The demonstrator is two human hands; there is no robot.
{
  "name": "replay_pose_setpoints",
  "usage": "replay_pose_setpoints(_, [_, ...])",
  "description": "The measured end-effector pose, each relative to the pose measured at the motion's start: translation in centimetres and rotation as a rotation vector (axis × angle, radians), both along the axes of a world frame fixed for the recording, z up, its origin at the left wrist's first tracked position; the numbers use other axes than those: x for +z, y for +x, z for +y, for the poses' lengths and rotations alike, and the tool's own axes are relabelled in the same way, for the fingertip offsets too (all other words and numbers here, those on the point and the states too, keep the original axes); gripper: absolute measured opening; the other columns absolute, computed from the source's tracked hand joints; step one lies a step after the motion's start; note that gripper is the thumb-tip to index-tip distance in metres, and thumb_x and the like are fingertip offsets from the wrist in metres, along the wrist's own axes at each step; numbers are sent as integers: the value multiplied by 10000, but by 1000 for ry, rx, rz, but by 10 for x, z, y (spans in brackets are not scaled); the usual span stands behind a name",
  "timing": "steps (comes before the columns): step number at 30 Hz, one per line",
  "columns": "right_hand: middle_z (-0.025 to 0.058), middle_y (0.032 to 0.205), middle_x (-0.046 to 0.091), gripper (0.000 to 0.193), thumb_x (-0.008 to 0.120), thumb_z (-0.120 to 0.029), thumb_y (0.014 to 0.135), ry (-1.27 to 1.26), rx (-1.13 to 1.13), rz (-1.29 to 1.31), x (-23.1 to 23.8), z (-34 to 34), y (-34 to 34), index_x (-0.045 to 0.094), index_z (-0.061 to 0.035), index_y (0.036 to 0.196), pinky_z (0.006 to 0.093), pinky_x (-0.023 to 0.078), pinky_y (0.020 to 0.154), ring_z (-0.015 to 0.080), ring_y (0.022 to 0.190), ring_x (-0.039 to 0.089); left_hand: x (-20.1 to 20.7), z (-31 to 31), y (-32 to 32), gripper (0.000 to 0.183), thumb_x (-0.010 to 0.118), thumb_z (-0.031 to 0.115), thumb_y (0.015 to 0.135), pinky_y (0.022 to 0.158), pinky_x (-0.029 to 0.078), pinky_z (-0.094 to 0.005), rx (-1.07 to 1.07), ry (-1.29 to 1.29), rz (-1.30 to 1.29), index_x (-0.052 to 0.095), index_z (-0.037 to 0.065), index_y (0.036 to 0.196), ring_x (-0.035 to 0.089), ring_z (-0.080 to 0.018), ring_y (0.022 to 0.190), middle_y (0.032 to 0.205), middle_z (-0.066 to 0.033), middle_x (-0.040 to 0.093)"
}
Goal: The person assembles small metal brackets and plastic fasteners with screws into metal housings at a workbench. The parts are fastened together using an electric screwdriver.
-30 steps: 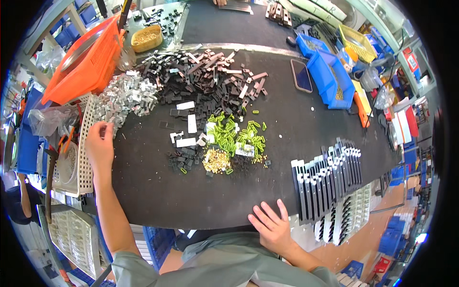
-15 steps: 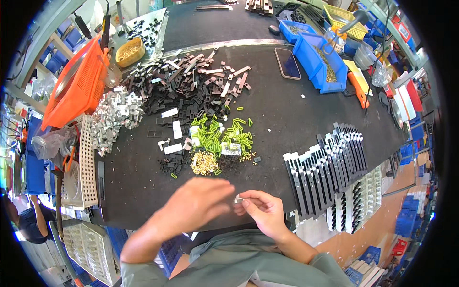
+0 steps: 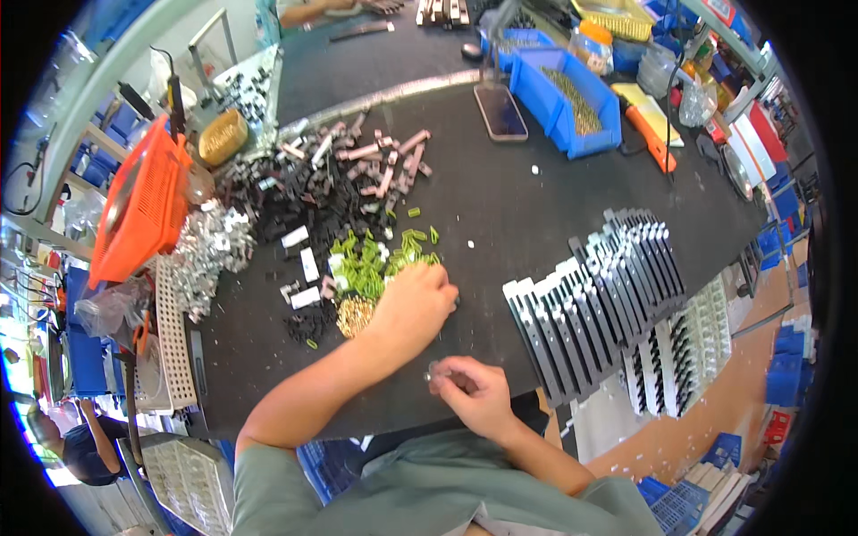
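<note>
My left hand [image 3: 413, 308] reaches over the worktable, palm down, with its fingers curled in at the right edge of a heap of lime-green oblong clips [image 3: 362, 268]. Its fingertips are mostly hidden, and what they grip cannot be made out. Just left of its wrist lies a small mound of tiny brass pieces [image 3: 354, 317]. Nearer to me, my right hand [image 3: 472, 395] pinches a small silvery metal part [image 3: 433, 372] between thumb and fingers, above the black table mat [image 3: 465, 205]. The part's exact shape is blurred.
Right of my hands stands a row of black strips with silvery fittings [image 3: 590, 308]. Dark and copper-coloured parts [image 3: 299, 188] and silvery metal parts [image 3: 212, 250] are heaped left. An orange basket [image 3: 134, 223], phone [image 3: 500, 113], blue bin [image 3: 529, 94] and orange-handled tool [image 3: 650, 132] surround them.
My left hand has moved away from my right hand, forward and right to the green clips. My right hand stays low, still pinching the metal part. The whole view has tilted and shifted.
</note>
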State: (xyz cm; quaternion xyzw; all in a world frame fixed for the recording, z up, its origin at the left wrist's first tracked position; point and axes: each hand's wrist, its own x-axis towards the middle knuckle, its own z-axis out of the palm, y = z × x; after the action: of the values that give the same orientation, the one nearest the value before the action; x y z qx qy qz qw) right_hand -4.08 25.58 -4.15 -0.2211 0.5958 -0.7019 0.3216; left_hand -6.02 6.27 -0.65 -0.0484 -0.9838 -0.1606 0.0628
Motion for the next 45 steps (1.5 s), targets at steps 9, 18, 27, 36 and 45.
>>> replay_pose_setpoints(9, [172,1051,690,222,610,-48,944,-41,-113,-316,19,2,-5,625,81,1125,356,576,857,213,923,691,40,4,31,96,704,96,797,767,508,-396,271,395,2,661,26,847,636,-299,855,881,-120,654])
replay_pose_setpoints(18, [193,1156,646,332,533,-84,994,1,139,-657,41,-11,-3,542,103,1268,385,531,978,256,1058,654,37,20,109,435,729,7,748,775,542,-397,132,493,240,646,0,1175,669,-307,868,934,-138,693])
replay_pose_setpoints(27, [167,971,710,187,640,15,907,133,-137,-318,37,-9,5,659,89,1077,340,578,859,229,890,703,37,14,137,339,752,76,777,806,540,-377,396,523,203,668,18,1100,667,-311,957,1048,-148,678])
replay_pose_setpoints(36, [151,971,707,192,617,32,916,19,-50,-203,19,0,4,656,75,1099,346,574,830,214,896,697,14,9,136,129,695,101,857,597,511,-315,844,457,83,672,10,945,647,-226,676,846,-108,642])
replay_pose_setpoints(45, [135,989,705,189,602,49,919,-32,-23,-167,13,0,6,662,66,1097,328,563,845,203,901,695,-3,11,113,142,690,170,868,582,493,-397,796,150,34,605,57,884,616,-313,661,829,-97,599])
